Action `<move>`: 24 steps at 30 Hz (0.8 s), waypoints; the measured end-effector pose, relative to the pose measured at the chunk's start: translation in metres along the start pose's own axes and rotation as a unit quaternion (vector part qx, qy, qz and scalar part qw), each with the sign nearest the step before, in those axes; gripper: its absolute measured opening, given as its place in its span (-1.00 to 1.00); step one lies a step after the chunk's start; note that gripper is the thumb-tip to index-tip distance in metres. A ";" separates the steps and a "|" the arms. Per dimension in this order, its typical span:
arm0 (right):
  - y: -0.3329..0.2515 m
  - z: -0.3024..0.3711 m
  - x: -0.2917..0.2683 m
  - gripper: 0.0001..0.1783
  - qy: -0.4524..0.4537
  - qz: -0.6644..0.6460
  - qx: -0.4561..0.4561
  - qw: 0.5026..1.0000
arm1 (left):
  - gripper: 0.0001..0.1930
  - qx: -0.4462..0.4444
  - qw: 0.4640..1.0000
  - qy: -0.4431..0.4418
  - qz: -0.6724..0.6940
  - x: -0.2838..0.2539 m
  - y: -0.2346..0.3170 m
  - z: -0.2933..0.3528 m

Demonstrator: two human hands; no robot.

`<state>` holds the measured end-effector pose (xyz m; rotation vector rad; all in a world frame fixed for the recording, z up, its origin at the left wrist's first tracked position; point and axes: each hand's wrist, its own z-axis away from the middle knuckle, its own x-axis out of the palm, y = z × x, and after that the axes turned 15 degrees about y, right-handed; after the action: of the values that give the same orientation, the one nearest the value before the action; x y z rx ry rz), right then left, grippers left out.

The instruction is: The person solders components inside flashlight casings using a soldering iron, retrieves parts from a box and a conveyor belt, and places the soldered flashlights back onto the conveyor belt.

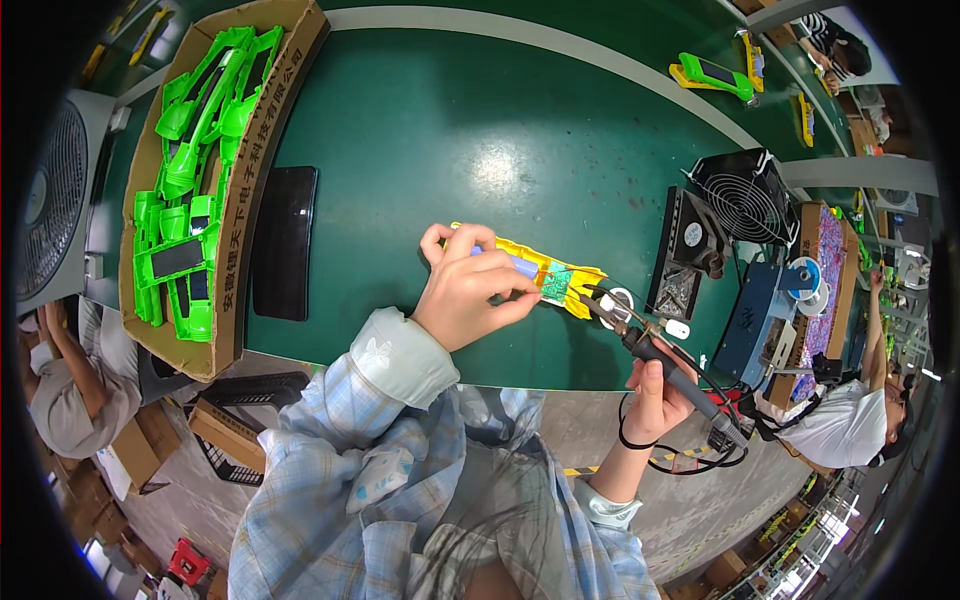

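On the bench, my left hand is closed around the left end of a yellow plastic housing half. Thumb and forefinger pinch together beside a small green circuit board lying in it; whether a wire is between them is too small to tell. A lilac cylindrical cell shows partly under my fingers. My right hand grips a soldering iron by its dark handle. The iron's tip points up and left, close to the board's right end. Thin wires run from the board.
A cardboard box of green housings stands left, beside a black flat tray. Rightward are a black fan, a black parts holder, a blue soldering station and a solder spool. Cables hang near my right wrist; other people sit nearby.
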<state>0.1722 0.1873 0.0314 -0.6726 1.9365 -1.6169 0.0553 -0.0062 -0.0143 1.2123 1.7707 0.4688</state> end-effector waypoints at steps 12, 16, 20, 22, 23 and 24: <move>-0.006 -0.010 0.013 -0.73 -0.012 0.028 -0.051 0.998 | -0.90 -0.032 0.998 -0.026 -0.048 -0.006 0.017 -0.010; -0.001 -0.010 0.006 -0.73 -0.027 0.023 -0.025 0.999 | -0.91 -0.041 0.997 -0.030 -0.065 -0.005 0.019 -0.010; -0.004 -0.012 0.003 -0.71 -0.047 0.018 -0.002 0.999 | -0.93 -0.043 0.995 -0.038 -0.078 -0.006 0.024 -0.013; -0.003 -0.011 0.004 -0.71 -0.051 0.016 0.002 0.999 | -0.93 -0.047 0.995 -0.038 -0.085 -0.006 0.024 -0.012; -0.004 -0.011 0.004 -0.71 -0.053 0.015 0.006 0.998 | -0.94 -0.049 0.995 -0.037 -0.080 -0.005 0.023 -0.012; -0.004 -0.011 0.004 -0.71 -0.053 0.015 0.006 0.998 | -0.95 -0.051 0.995 -0.037 -0.076 -0.005 0.023 -0.012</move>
<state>0.1619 0.1923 0.0363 -0.7074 1.8520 -1.5419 0.0577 0.0016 0.0109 1.0031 1.7396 0.4157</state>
